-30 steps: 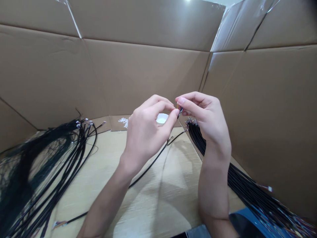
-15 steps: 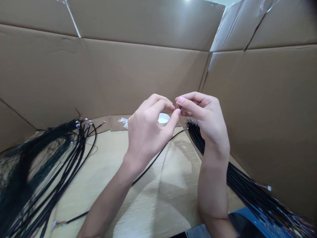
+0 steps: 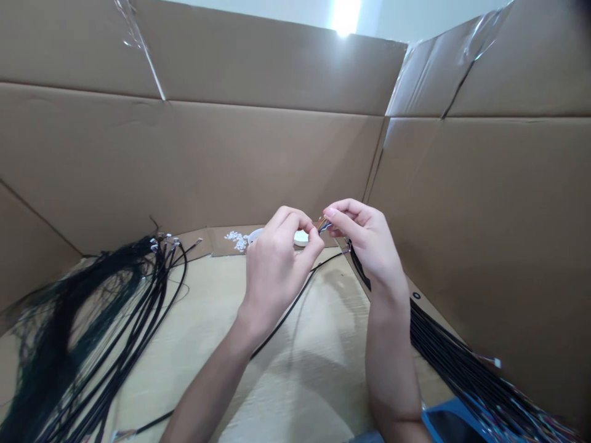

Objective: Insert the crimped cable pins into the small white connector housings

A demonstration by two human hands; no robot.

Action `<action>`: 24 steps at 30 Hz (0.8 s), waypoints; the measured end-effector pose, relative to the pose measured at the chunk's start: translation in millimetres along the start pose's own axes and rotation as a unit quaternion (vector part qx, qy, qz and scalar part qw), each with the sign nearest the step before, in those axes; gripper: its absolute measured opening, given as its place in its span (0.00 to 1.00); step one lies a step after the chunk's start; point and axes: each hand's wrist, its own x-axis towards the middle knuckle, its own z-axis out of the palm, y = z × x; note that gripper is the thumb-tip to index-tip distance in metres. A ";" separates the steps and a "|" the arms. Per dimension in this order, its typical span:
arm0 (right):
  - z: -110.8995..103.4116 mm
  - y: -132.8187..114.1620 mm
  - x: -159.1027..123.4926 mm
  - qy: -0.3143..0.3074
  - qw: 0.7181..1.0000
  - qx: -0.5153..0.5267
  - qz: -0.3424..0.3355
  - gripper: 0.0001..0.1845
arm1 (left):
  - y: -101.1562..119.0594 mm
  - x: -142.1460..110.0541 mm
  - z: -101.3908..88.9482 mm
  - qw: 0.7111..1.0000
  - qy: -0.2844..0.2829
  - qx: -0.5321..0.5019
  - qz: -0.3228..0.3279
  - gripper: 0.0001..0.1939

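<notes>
My right hand pinches the coloured wire end of a thin black cable between thumb and forefinger. My left hand is curled close against it, fingertips at that same wire end; what it holds there is too small to tell. The black cable runs from the hands down across the table to a small connector at the bottom left. A small white dish sits just behind my hands, partly hidden by them.
A big bundle of black cables lies on the left of the wooden table. Another bundle runs along the right cardboard wall. Several tiny white pieces lie beside the dish. Cardboard walls enclose the table on three sides.
The view has tilted up, so my hands sit lower in the frame and appear slightly smaller. Both stay pinched together at the wire end.
</notes>
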 end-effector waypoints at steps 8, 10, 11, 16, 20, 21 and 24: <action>14.9 -5.5 -10.3 0.075 0.990 -0.054 -0.110 0.04 | -9.5 8.6 9.0 0.978 0.017 -0.208 0.005 0.09; 20.6 -10.2 -16.5 0.094 0.974 -0.091 -0.186 0.04 | -8.2 8.1 8.0 0.973 0.032 -0.227 0.008 0.08; 22.9 -12.9 -19.7 0.097 0.964 -0.107 -0.222 0.06 | -7.2 7.6 7.0 0.972 0.037 -0.232 0.010 0.08; 28.5 -26.1 -33.4 0.111 0.929 -0.199 -0.290 0.09 | -3.6 5.0 0.5 0.971 0.054 -0.230 0.036 0.06; 28.4 -28.7 -36.3 0.100 0.935 -0.226 -0.255 0.06 | -4.3 4.9 -2.8 0.976 0.076 -0.186 0.084 0.05; 27.9 -28.1 -35.8 0.094 0.939 -0.220 -0.248 0.06 | -5.0 5.1 -3.8 0.977 0.078 -0.172 0.094 0.05; 25.0 -25.3 -32.5 0.071 0.954 -0.180 -0.227 0.06 | -7.7 5.5 -9.2 0.981 0.076 -0.124 0.128 0.06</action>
